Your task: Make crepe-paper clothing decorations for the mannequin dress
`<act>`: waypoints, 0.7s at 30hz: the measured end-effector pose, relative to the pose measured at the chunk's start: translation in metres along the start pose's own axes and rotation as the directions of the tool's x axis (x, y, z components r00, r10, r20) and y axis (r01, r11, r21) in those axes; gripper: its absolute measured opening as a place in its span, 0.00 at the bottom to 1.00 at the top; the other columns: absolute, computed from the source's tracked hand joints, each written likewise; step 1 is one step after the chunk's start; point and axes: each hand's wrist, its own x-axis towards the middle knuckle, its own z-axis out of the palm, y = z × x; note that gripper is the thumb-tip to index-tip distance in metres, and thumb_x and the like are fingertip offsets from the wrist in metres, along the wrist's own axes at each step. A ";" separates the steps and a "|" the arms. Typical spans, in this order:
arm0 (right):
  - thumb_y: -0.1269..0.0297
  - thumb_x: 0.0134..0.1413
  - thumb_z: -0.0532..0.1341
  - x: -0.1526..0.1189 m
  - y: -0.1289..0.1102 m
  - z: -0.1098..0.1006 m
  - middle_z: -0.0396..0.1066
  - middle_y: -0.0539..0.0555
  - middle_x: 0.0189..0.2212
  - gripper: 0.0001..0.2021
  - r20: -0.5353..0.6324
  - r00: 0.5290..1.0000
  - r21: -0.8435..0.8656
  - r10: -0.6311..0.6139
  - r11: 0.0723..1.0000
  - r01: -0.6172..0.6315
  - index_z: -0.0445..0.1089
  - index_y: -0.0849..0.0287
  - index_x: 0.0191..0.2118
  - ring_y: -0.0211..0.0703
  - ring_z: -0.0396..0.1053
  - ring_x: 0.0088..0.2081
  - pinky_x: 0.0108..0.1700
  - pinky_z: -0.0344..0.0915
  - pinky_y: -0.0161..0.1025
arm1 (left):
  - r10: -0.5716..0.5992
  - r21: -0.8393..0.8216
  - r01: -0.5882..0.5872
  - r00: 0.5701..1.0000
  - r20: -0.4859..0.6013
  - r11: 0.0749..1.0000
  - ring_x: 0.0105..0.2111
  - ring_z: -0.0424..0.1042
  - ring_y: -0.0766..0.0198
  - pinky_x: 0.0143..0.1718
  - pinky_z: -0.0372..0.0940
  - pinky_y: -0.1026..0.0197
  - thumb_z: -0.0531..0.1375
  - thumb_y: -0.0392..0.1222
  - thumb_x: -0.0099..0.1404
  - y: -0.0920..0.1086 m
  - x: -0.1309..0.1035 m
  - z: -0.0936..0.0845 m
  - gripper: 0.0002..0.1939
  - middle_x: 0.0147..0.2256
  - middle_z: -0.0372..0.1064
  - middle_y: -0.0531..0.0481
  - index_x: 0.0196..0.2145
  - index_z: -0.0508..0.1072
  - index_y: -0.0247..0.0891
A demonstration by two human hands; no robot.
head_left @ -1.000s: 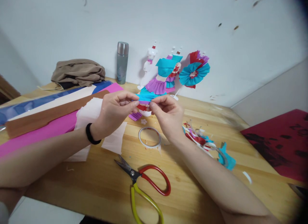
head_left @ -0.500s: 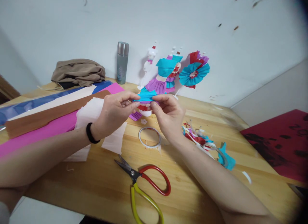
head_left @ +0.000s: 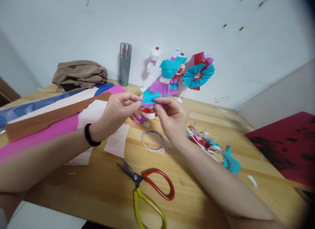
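Between my two hands stretches a gathered strip of blue crepe paper (head_left: pixel 148 99), with a purple edge showing beneath it. My left hand (head_left: pixel 121 107) is closed, thumb and forefinger pinched at the strip's left end. The other end is pinched by the thumb and forefinger of my right hand (head_left: pixel 173 119). Below the strip, red paper and a white rounded piece (head_left: pixel 149 115) show partly. A ring of tape (head_left: pixel 152 140) and a small flower cutout (head_left: pixel 147 124) lie under my hands. Scissors (head_left: pixel 136 179) with red and yellow handles lie nearer me, blades parted.
Crepe-paper dolls (head_left: pixel 163 84) and a blue paper rosette (head_left: pixel 199 75) stand by the wall, beside a thermos (head_left: pixel 125 65). Paper sheets (head_left: pixel 61 117) and bundled brown cloth (head_left: pixel 80 73) lie left. Paper scraps (head_left: pixel 204 142) and a red bag (head_left: pixel 290 143) are right.
My left hand has shifted slightly left and its lower fingers have spread a little. More of the strip's purple edge shows. My right hand has hardly moved.
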 end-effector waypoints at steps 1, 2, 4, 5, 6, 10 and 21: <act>0.64 0.56 0.63 0.000 0.000 0.000 0.75 0.50 0.33 0.04 -0.002 1.000 0.003 0.000 1.000 0.000 0.73 0.53 0.39 0.40 0.72 0.31 0.36 0.73 0.42 | -0.017 -0.006 0.017 1.000 0.008 1.000 0.19 0.75 0.63 0.21 0.71 0.65 0.66 0.42 0.58 0.001 0.000 0.000 0.10 0.20 0.74 0.50 0.35 0.76 0.33; 0.64 0.56 0.63 0.000 0.000 0.000 0.75 0.50 0.34 0.04 -0.003 1.000 0.008 0.001 1.000 -0.001 0.73 0.53 0.39 0.40 0.73 0.31 0.37 0.73 0.42 | -0.029 -0.007 0.029 0.999 0.015 1.000 0.20 0.76 0.62 0.21 0.71 0.65 0.66 0.42 0.58 0.002 -0.001 0.000 0.10 0.21 0.75 0.50 0.36 0.76 0.33; 0.64 0.57 0.64 -0.001 0.001 0.000 0.75 0.50 0.34 0.04 -0.001 1.000 0.018 -0.002 1.000 0.002 0.73 0.53 0.39 0.40 0.73 0.31 0.37 0.73 0.43 | -0.037 0.001 0.037 0.999 0.026 0.999 0.20 0.76 0.62 0.21 0.71 0.65 0.67 0.42 0.58 0.003 -0.002 0.000 0.11 0.21 0.75 0.50 0.36 0.76 0.33; 0.64 0.57 0.64 -0.001 0.001 0.000 0.75 0.50 0.34 0.04 0.000 1.000 0.021 -0.007 1.000 0.007 0.73 0.53 0.39 0.40 0.73 0.31 0.37 0.73 0.43 | -0.032 0.004 0.032 0.999 0.026 0.999 0.20 0.76 0.62 0.21 0.71 0.65 0.67 0.42 0.57 0.003 -0.002 0.000 0.10 0.20 0.74 0.51 0.35 0.76 0.33; 0.64 0.57 0.64 -0.001 0.002 0.000 0.74 0.50 0.34 0.04 0.003 1.000 0.021 -0.013 1.000 0.013 0.74 0.53 0.39 0.40 0.73 0.32 0.37 0.73 0.43 | -0.027 0.005 0.026 0.999 0.025 1.000 0.20 0.76 0.62 0.21 0.71 0.66 0.67 0.41 0.57 0.003 -0.001 0.000 0.10 0.20 0.74 0.51 0.35 0.75 0.34; 0.64 0.58 0.64 0.000 0.003 -0.001 0.74 0.50 0.34 0.04 0.010 1.000 0.013 -0.017 1.000 0.016 0.74 0.52 0.40 0.41 0.72 0.31 0.37 0.72 0.44 | 0.006 -0.005 -0.006 1.000 0.015 1.000 0.18 0.74 0.64 0.20 0.70 0.67 0.65 0.40 0.58 0.000 0.000 0.001 0.07 0.18 0.73 0.52 0.31 0.73 0.34; 0.64 0.60 0.62 0.000 0.009 -0.004 0.72 0.51 0.33 0.03 0.003 0.998 -0.118 -0.065 0.991 0.065 0.73 0.52 0.39 0.43 0.72 0.35 0.37 0.69 0.43 | 0.260 0.143 -0.251 0.964 -0.051 0.958 0.21 0.75 0.67 0.24 0.70 0.69 0.65 0.39 0.59 -0.013 0.000 0.000 0.05 0.21 0.74 0.52 0.31 0.75 0.35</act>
